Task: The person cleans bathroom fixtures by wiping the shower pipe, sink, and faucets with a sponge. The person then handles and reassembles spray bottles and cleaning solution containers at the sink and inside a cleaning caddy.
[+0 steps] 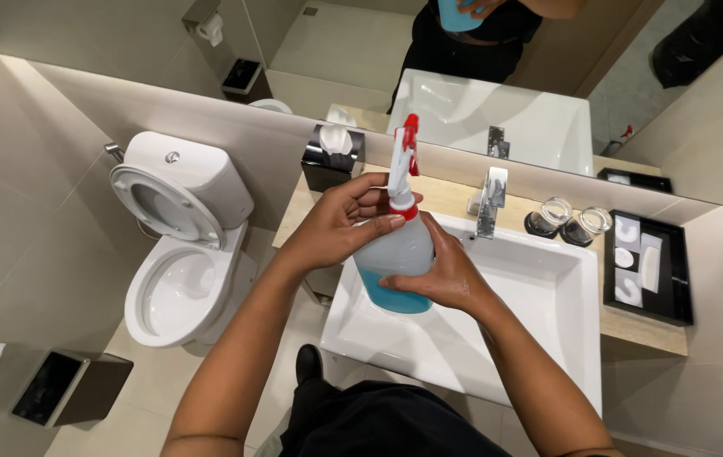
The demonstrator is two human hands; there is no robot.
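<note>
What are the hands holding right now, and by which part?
A spray bottle: left hand wraps its neck below the red collar; right hand cups its body.

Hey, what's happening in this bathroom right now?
A person stands at a white sink holding a spray bottle of blue liquid over the basin. The left hand is wrapped around the bottle's neck just below the red and white spray head, and the right hand cups the bottle's body. A toilet with its lid up stands to the left.

Bright, even overhead light; soft shadows, sharp focus, wide-angle bending at edges.
</note>
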